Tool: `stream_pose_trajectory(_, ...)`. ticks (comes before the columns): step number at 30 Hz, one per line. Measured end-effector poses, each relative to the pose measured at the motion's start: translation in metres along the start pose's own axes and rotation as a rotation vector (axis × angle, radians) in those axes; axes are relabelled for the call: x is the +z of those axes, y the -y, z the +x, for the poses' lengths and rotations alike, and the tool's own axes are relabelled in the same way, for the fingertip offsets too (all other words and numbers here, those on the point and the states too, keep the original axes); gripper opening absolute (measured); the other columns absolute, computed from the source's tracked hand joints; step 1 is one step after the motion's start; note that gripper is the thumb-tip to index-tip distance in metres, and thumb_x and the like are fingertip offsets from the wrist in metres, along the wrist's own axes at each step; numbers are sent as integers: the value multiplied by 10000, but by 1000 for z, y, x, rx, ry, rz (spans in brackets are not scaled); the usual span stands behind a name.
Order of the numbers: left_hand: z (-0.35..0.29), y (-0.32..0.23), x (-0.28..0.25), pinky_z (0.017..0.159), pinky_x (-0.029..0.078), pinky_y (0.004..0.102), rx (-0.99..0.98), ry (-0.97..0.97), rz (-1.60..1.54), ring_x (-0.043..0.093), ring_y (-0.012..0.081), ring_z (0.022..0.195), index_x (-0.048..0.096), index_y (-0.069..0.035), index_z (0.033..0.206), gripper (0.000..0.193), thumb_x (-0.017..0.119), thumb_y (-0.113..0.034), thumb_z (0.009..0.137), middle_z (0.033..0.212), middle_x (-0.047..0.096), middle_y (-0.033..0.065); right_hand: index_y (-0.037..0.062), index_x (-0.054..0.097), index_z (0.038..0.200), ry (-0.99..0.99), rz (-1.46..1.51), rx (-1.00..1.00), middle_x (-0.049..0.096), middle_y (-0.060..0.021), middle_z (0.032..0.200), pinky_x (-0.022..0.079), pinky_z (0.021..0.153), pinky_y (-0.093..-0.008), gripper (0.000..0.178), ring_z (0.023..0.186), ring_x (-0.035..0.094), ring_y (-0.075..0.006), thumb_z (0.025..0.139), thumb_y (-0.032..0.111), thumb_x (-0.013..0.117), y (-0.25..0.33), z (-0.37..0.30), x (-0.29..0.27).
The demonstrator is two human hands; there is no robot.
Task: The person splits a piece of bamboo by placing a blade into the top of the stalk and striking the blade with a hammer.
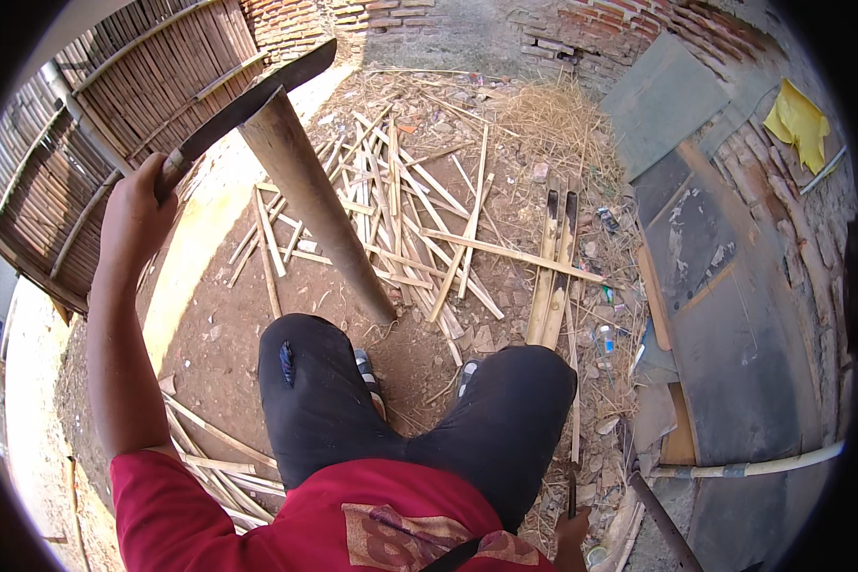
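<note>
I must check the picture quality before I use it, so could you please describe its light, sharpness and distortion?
In the head view, sunlit ground at the far left is washed out, while most wooden strips lie in shade; in the same view, the fence looks bent toward the dark round rim, and the long blade in the left hand appears fairly sharp.

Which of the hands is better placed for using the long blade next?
Probably the left hand: it grips the long blade, raised by the top of the wooden post; the right hand is down near the picture's lower edge.
</note>
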State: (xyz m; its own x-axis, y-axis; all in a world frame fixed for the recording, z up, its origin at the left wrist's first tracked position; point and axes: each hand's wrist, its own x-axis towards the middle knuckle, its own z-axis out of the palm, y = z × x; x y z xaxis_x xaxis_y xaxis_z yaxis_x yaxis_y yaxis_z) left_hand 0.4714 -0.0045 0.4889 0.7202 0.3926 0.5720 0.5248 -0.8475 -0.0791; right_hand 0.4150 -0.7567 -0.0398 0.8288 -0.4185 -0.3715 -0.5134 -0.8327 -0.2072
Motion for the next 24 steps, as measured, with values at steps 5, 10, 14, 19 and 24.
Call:
stream_pose_trajectory(5,3,14,6,761,499,543,26,-34,-70,646,472,870,580,-21,1030,231,676,-64,824,857,662,247,-2,582,981,-211,401,-478,577,-143,690,463,623,-428,164,611,577,-289,962,146,651,128,22,-123)
stream_pose_trajectory(10,11,16,11,778,510,544,109,-68,-120,658,471,873,621,-1,1099,238,631,-50,867,876,669,275,-12,639,1098,-251,404,-826,586,-76,738,457,650,-345,268,666,548,-193,1016,243,645,327,3,-276)
stream_pose_trajectory(14,12,10,7,768,529,546,125,-13,-60,676,440,854,620,-39,1041,162,634,-90,888,866,688,229,42,650,1129,42,713,-1066,507,64,707,352,551,-235,297,615,444,-29,1068,329,606,470,-60,-365)
stream_pose_trajectory(19,10,1,-4,767,523,550,84,12,-53,670,443,854,620,-26,1049,175,622,-76,882,866,678,235,55,654,1107,-60,844,-1325,497,58,696,339,539,-251,365,588,424,-39,1093,401,537,588,-134,-427)
stream_pose_trajectory(24,13,-6,0,765,519,553,141,-32,-80,664,446,835,617,-22,1046,167,607,-64,885,835,663,235,56,662,1077,-225,409,-1419,481,53,687,331,531,-246,431,574,427,-46,1076,470,542,627,-126,-403)
